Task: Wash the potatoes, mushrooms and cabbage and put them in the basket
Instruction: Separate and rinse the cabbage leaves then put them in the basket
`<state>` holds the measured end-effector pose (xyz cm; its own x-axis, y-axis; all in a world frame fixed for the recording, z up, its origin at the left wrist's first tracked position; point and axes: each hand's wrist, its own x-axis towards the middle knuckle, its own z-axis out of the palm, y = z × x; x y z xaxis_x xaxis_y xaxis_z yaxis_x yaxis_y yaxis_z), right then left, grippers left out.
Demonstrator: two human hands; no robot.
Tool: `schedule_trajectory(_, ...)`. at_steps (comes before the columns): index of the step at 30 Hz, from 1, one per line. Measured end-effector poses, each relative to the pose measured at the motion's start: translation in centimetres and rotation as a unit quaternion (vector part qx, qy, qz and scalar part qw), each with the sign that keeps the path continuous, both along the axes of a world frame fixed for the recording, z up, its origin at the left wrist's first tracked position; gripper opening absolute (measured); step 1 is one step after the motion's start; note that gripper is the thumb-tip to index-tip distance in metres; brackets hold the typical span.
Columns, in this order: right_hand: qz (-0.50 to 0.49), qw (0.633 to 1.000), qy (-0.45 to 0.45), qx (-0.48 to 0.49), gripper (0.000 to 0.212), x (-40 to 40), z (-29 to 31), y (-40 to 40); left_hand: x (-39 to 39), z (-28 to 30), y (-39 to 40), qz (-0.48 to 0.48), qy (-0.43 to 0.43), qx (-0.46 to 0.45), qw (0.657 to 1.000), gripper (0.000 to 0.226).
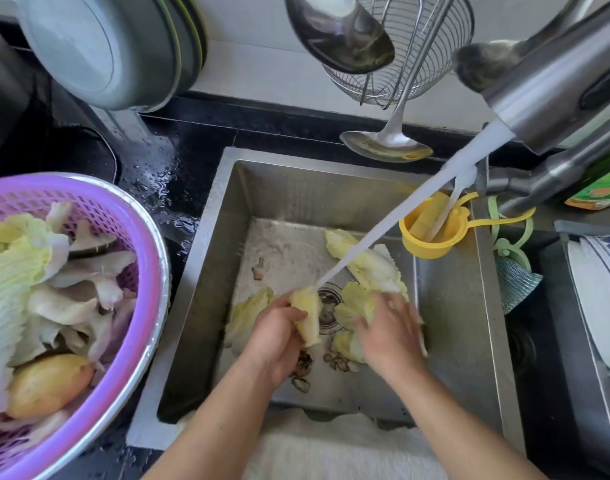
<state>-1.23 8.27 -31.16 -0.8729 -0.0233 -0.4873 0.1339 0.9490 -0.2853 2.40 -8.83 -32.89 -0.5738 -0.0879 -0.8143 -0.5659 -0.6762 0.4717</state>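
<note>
A pale yellow cabbage leaf (307, 317) is held in the curled fingers of the left hand (279, 336) over the drain (329, 306), right where the water (393, 223) lands, while the right hand (388, 332) is blurred, with its fingers spread out flat over more leaves (357, 308) just beside it. More cabbage (365, 261) and small mushroom bits (338, 362) are seen lying in the wet sink (452, 306). The purple basket (130, 216) on the left is filled with cabbage pieces (16, 265), mushrooms (85, 271) and a smooth yellow potato (47, 384).
</note>
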Motion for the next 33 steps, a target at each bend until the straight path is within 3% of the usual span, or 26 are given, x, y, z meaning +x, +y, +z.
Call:
schedule_trajectory(1, -0.066, 0.989, -0.044, -0.128, 0.045, 0.0, 0.6, -1.5, 0.0, 0.0, 0.0, -0.018, 0.02, -0.011, 1.0, 0.045)
schedule_trajectory(3, -0.22, 0.89, -0.195, -0.349, 0.025, 0.2, 1.3, -4.4, 0.1, 0.1, 0.1, -0.057, 0.061, -0.023, 0.996, 0.049)
schedule_trajectory(4, -0.264, 0.85, -0.215, -0.402, 0.022, 0.2, 1.1, -5.2, 0.2, 0.2, 0.1, -0.071, 0.074, -0.034, 0.994, 0.047)
schedule_trajectory(6, -0.303, 0.834, -0.191, -0.42, 0.017, 0.0, 0.4, -5.8, 0.4, 0.4, 0.2, -0.097, 0.078, -0.073, 0.99, 0.038)
schedule_trajectory(9, -0.322, 0.844, -0.138, -0.406, 0.015, -0.2, -0.8, -5.9, 0.4, 0.0, 0.3, -0.107, 0.061, -0.126, 0.984, 0.024)
schedule_trajectory(11, -0.323, 0.855, -0.116, -0.388, 0.021, 0.0, -1.1, -6.0, 0.3, -0.6, 0.3, -0.087, 0.044, -0.125, 0.987, 0.02)
schedule_trajectory(13, -0.341, 0.844, -0.092, -0.403, 0.025, 0.2, -1.2, -6.2, 0.1, -1.3, -0.1, -0.034, 0.011, -0.108, 0.994, 0.023)
schedule_trajectory(15, -0.397, 0.798, -0.082, -0.445, 0.02, -0.1, -0.9, -6.2, -0.1, -1.6, -0.5, 0.048, -0.02, -0.079, 0.996, 0.028)
schedule_trajectory(19, -0.529, 0.662, -0.082, -0.525, 0.014, -0.5, 0.0, -5.7, -0.3, -1.2, -0.1, 0.157, -0.028, -0.072, 0.985, 0.039)
schedule_trajectory(21, -0.579, 0.637, -0.035, -0.509, 0.013, -0.9, 0.0, -4.9, -0.3, -0.9, -0.2, 0.192, -0.03, -0.086, 0.977, 0.041)
schedule_trajectory(22, -0.588, 0.638, -0.009, -0.497, 0.016, -1.1, -0.1, -4.2, -0.3, -0.8, -0.5, 0.209, -0.029, -0.082, 0.974, 0.041)
schedule_trajectory(23, -0.575, 0.663, 0.005, -0.48, 0.02, -1.3, -0.2, -3.4, -0.4, -0.8, -0.9, 0.214, -0.024, -0.076, 0.974, 0.041)
schedule_trajectory(25, -0.483, 0.766, -0.026, -0.423, 0.023, -1.3, -0.7, -2.3, -0.5, -0.5, -1.3, 0.188, -0.01, -0.062, 0.98, 0.035)
schedule_trajectory(27, -0.358, 0.849, -0.119, -0.37, 0.019, -0.9, -1.0, -2.2, -0.5, -0.3, -0.9, 0.147, 0.006, -0.052, 0.988, 0.028)
schedule_trajectory(30, -0.199, 0.886, -0.212, -0.36, 0.027, 0.1, -0.7, -3.2, -0.4, 0.3, -0.1, 0.109, 0.039, -0.043, 0.992, 0.021)
schedule_trajectory(33, -0.094, 0.927, -0.162, -0.324, 0.03, 0.5, -0.8, -4.3, -0.3, 0.7, -0.3, 0.102, 0.053, -0.035, 0.993, 0.016)
